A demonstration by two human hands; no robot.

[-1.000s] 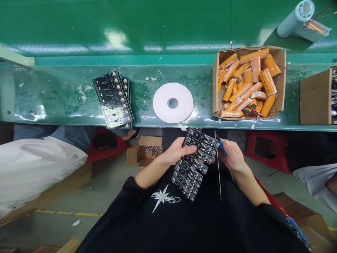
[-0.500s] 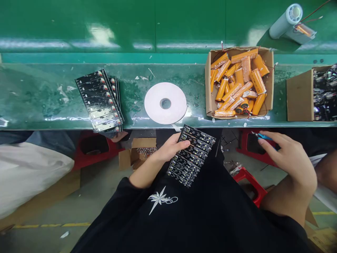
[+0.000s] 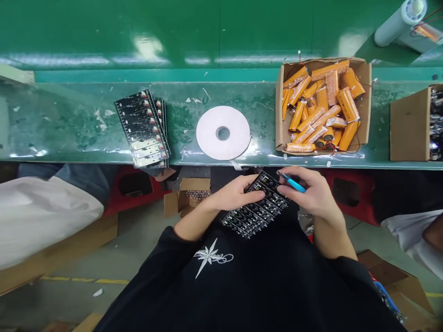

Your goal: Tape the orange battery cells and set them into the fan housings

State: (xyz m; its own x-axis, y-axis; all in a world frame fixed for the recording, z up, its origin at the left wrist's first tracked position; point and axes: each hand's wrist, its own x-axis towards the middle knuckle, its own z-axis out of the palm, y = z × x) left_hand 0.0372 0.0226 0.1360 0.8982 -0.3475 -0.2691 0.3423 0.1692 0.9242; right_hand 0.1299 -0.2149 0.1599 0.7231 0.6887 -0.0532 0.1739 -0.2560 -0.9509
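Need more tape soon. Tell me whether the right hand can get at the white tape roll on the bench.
Probably yes: the white tape roll lies flat with nothing in between, but the right hand already holds a blue tool.

Table (image 3: 69,133): long green top, scuffed, with white flecks and bits of clear tape.
Left part: stack of black circuit boards (image 3: 142,128), its near end over the front edge.
Middle: flat white tape roll (image 3: 223,133), near the front edge.
Right part: open cardboard box (image 3: 366,92) of orange batteries (image 3: 321,110).
Far right: second cardboard box (image 3: 410,124), cut off by the frame.
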